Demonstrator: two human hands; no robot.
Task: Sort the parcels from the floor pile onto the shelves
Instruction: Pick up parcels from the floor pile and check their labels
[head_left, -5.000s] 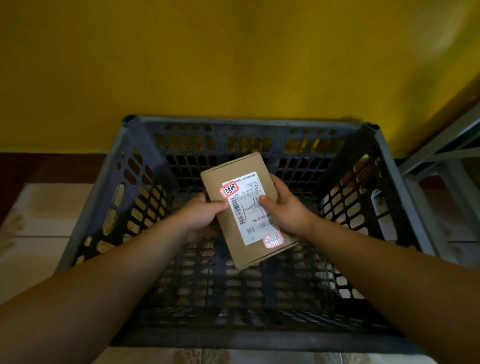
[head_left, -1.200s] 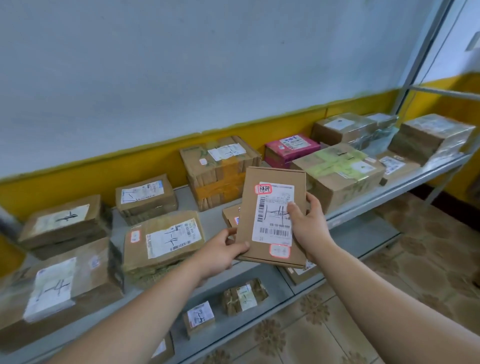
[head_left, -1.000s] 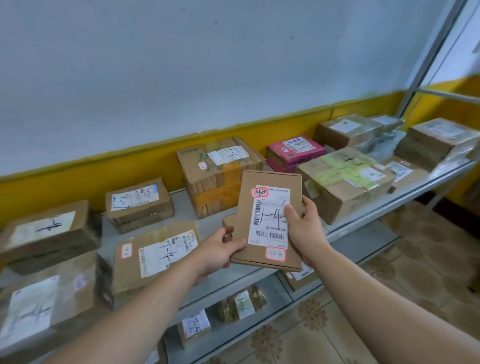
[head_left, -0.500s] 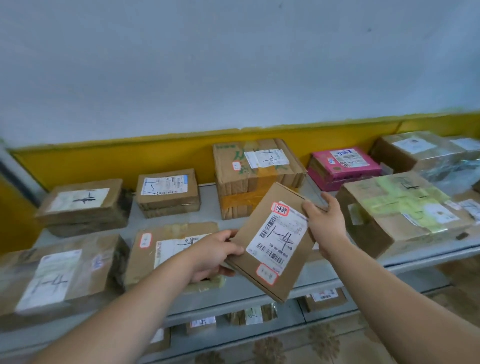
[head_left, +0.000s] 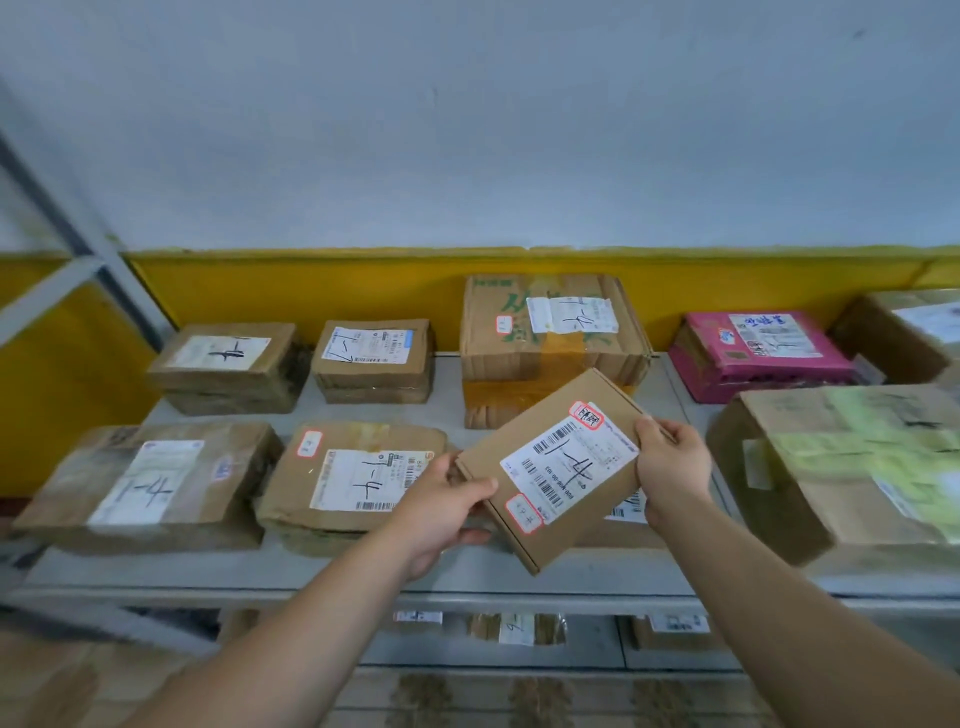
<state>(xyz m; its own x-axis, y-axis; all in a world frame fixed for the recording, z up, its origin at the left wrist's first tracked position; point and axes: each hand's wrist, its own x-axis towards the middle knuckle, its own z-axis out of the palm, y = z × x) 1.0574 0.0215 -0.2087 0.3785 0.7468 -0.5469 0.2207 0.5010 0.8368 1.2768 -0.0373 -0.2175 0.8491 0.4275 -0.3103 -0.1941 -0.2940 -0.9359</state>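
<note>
Parcel (head_left: 566, 467) with a white label is hanging tilted above the near part of the shelf (head_left: 363, 571). Left hand (head_left: 441, 504) is gripping its near-left corner; right hand (head_left: 672, 467) fingers (head_left: 655, 427) are pinching its right edge.

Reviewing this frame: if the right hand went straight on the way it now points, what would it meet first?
Probably the tall taped box at the back of the shelf. The right hand, gripping the flat parcel, points toward it. Depth is unclear.
</note>
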